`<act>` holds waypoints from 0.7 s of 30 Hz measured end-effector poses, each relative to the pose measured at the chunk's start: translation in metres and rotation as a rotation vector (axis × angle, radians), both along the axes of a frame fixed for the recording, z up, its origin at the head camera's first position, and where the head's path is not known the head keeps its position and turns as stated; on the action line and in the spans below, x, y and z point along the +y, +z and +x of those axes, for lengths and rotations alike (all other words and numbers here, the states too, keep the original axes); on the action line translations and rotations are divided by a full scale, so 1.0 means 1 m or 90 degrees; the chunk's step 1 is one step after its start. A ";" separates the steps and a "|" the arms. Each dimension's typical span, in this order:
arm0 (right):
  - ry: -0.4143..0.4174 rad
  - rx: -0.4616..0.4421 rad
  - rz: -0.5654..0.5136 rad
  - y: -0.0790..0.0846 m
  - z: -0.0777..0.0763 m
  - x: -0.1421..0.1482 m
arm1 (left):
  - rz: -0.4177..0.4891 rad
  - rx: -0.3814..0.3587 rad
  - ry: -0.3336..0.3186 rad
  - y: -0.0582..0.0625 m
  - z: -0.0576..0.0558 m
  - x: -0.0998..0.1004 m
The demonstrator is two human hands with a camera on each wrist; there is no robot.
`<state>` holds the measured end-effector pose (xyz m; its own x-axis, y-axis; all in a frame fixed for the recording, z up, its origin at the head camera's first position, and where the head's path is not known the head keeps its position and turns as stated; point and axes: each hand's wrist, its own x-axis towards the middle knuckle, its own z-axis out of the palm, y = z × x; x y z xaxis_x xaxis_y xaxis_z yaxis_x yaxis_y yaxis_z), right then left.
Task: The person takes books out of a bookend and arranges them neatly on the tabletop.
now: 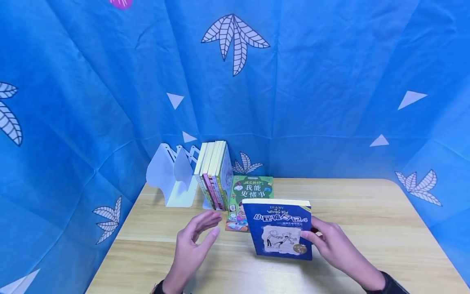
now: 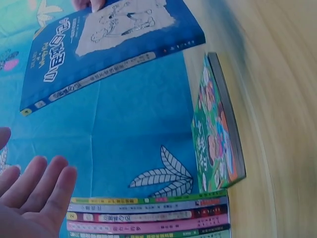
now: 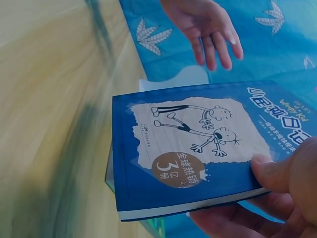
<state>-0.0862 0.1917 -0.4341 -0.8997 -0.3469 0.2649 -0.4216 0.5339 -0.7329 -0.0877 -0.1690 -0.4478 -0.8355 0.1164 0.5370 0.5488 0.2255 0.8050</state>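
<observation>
My right hand (image 1: pixel 332 243) grips a blue Wimpy Kid book (image 1: pixel 277 218) by its right edge, thumb on the front cover and fingers behind it. The book stands upright, cover toward me, in front of a green book (image 1: pixel 253 185). That green book lies on the table, partly hidden behind the blue one. To the left, my left hand (image 1: pixel 194 241) hovers with fingers extended and nothing in it. In the left wrist view its fingers (image 2: pixel 49 193) point toward the blue book, apart from it. Just beyond that hand, a row of upright books (image 1: pixel 213 175) stands with spines facing me.
A white expandable bookend (image 1: pixel 180 192) stands on the table's left side, next to the row of books. Behind the wooden table (image 1: pixel 367 228) hangs a blue cloth (image 1: pixel 330 102) with leaf prints, which also runs along the left and right sides.
</observation>
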 end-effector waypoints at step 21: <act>-0.111 -0.195 -0.018 -0.006 -0.029 0.018 | 0.036 -0.061 0.217 -0.001 -0.027 -0.018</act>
